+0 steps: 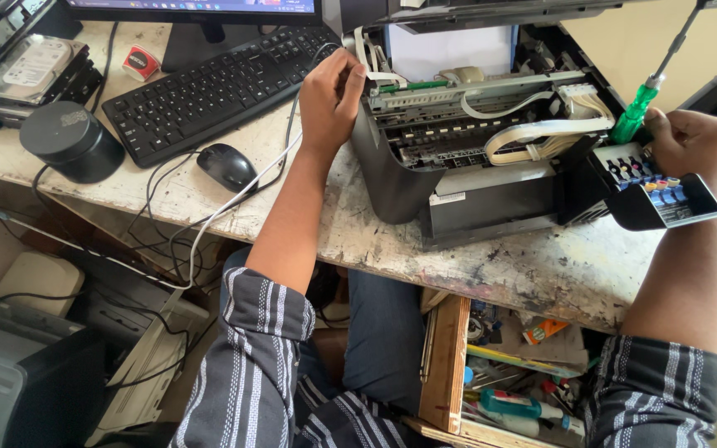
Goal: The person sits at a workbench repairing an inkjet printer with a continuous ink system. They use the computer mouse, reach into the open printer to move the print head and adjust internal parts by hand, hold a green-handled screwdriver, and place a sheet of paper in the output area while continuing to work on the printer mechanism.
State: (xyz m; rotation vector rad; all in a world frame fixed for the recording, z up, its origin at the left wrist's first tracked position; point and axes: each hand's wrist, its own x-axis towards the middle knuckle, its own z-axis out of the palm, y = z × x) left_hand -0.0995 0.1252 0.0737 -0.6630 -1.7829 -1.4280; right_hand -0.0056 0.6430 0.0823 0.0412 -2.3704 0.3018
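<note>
Printer (458, 178): black, cover off, standing on the worn worktop (541, 274) at centre; white ribbon cables and a green circuit strip exposed across its top.
Left hand (329, 95): curled over the printer's far-left corner, fingers bent around the edge beside a white cable loop; gripping the casing, not spread.
Right hand (695, 145): closed around the ink tank unit at the printer's right end; the green handle rises from the same grip.
Screwdriver (636, 112): translucent green handle, dark shaft pointing up and away to the far right; handle base sits against the right hand's fingers.
Ink tank unit (661, 195): black box, pulled out to the right of the printer body, small coloured caps in a row on top.
Keyboard (217, 83): black, far left of the printer, lying at an angle.
Mouse (226, 166): black, just near of the keyboard, cord trailing off the table edge.
Round black container (72, 141): far left, beside a bare hard drive (31, 70).
Open drawer (508, 373): wooden, below the worktop, near right; holds loose tools and bottles.
Sleeves: dark, striped, rolled above both elbows.
</note>
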